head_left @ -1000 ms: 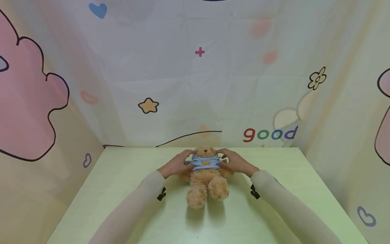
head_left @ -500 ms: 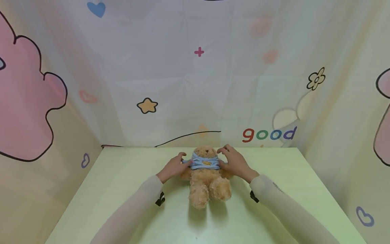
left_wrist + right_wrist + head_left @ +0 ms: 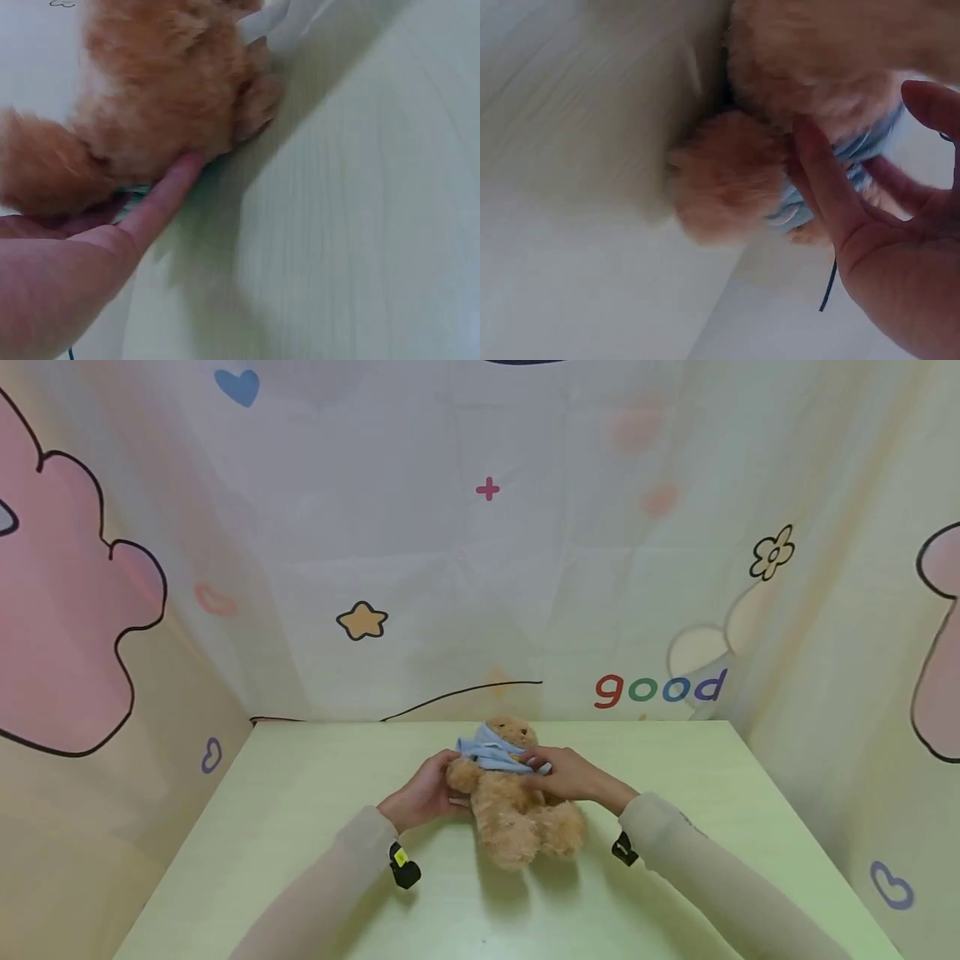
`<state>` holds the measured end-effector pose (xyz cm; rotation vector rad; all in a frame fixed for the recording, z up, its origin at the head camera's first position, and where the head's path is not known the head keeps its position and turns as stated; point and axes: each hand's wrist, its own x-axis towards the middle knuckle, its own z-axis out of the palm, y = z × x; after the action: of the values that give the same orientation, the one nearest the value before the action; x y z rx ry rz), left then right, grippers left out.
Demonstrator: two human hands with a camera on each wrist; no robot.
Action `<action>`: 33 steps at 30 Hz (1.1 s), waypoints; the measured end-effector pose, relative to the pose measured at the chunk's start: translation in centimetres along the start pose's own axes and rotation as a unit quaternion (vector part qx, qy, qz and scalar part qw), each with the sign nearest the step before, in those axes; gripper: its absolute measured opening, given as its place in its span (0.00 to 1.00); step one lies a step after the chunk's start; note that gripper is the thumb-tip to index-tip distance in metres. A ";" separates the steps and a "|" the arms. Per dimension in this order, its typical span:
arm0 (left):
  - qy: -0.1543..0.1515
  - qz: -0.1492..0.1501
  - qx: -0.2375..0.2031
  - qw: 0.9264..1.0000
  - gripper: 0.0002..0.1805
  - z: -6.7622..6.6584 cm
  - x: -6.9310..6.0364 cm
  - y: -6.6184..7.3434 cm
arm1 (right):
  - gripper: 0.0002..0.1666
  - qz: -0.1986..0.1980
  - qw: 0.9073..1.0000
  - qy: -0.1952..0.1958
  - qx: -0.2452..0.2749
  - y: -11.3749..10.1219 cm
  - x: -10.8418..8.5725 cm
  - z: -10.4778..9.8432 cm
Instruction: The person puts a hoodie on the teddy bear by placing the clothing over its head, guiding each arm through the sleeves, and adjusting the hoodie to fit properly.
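A light brown teddy bear (image 3: 510, 814) in a blue shirt (image 3: 495, 752) lies tilted at the table's middle, legs toward the near right. Around the bear's arm on the left, my left hand (image 3: 426, 793) holds its side; the left wrist view shows the thumb (image 3: 169, 195) stretched along the underside of the fur (image 3: 161, 90), other fingers mostly hidden. My right hand (image 3: 576, 774) grips the shirt and body on the other side. In the right wrist view, fingers of the right hand (image 3: 900, 255) lie against the fur (image 3: 727, 180) and the blue cloth.
The pale green table (image 3: 315, 877) reaches back to a hanging cloth (image 3: 390, 510) printed with a star, a flower and the word "good". Printed cloth also hangs on both sides. Black straps with small devices (image 3: 405, 867) sit at the wrists.
The bear has turned, its legs swinging to the right and its head tilting. My left hand has moved down around its arm; my right fingers have come down onto the shirt.
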<state>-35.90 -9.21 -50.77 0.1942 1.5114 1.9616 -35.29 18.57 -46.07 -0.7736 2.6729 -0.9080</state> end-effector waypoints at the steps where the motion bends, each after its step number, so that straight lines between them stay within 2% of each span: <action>1: 0.000 0.011 -0.008 1.000 0.27 0.1 0.1 0.0 | 0.25 0.014 1.000 0.004 0.011 0.0 0.1 0.3; 3: 0.000 0.037 0.003 0.999 0.28 0.1 0.1 0.1 | 0.28 0.046 0.997 0.004 0.059 0.2 0.2 0.8; 5: -0.003 0.066 0.065 0.996 0.31 0.0 0.1 0.1 | 0.32 0.079 0.986 -0.008 0.146 0.3 0.2 1.3; 7: 0.006 0.095 0.150 0.984 0.34 -0.2 0.2 0.0 | 0.35 0.100 0.963 -0.028 0.247 0.5 0.1 1.7; 9: 0.028 0.118 0.231 0.965 0.35 -0.5 0.3 -0.2 | 0.37 0.107 0.936 -0.052 0.332 0.6 -0.1 2.2; 10: 0.044 0.119 0.256 0.958 0.35 -0.7 0.3 -0.3 | 0.39 0.106 0.923 -0.061 0.365 0.6 -0.2 2.4; 11: 0.059 0.115 0.261 0.957 0.35 -0.9 0.4 -0.5 | 0.39 0.104 0.913 -0.067 0.390 0.6 -0.3 2.5; 12: 0.066 0.108 0.255 0.959 0.34 -1.1 0.4 -0.6 | 0.40 0.100 0.904 -0.071 0.410 0.5 -0.3 2.7; 13: 0.065 0.096 0.240 0.964 0.34 -1.3 0.3 -0.8 | 0.40 0.099 0.897 -0.074 0.424 0.3 -0.4 2.9; 15: 0.051 0.058 0.193 0.978 0.35 -1.5 0.2 -0.9 | 0.41 0.097 0.892 -0.078 0.435 0.0 -0.6 3.1; 17: 0.025 0.032 0.152 0.988 0.37 -1.4 0.3 -0.9 | 0.42 0.097 0.888 -0.079 0.442 -0.3 -0.6 3.4; 18: 0.013 0.023 0.135 0.990 0.38 -1.3 0.3 -0.8 | 0.43 0.095 0.890 -0.079 0.438 -0.5 -0.5 3.5; 20: 0.012 0.021 0.111 0.993 0.39 -1.0 0.4 -0.6 | 0.44 0.092 0.903 -0.071 0.413 -0.8 -0.3 3.6; 23: 0.043 0.040 0.112 0.992 0.37 -0.8 0.5 -0.1 | 0.44 0.096 0.924 -0.039 0.368 -1.3 0.1 3.8; 25: 0.075 0.050 0.137 0.986 0.34 -0.6 0.5 0.3 | 0.44 0.112 0.942 -0.010 0.318 -1.6 0.1 3.7; 27: 0.111 0.055 0.169 0.978 0.32 -0.4 0.5 0.8 | 0.44 0.122 0.959 0.036 0.252 -1.9 -0.1 3.4; 29: 0.154 0.063 0.211 0.963 0.31 0.0 0.4 1.5 | 0.45 0.119 0.971 0.092 0.183 -2.2 -0.3 2.8; 31: 0.194 0.068 0.252 0.945 0.30 0.7 0.1 2.2 | 0.44 0.087 0.977 0.162 0.110 -2.4 -0.5 2.2; 33: 0.220 0.074 0.291 0.928 0.33 1.3 -0.2 2.8 | 0.38 0.035 0.975 0.213 0.056 -2.6 -0.6 1.5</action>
<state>-36.22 -8.58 -47.79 0.1225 2.4219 1.6777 -33.17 16.38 -45.63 -0.5006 2.9474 -1.3220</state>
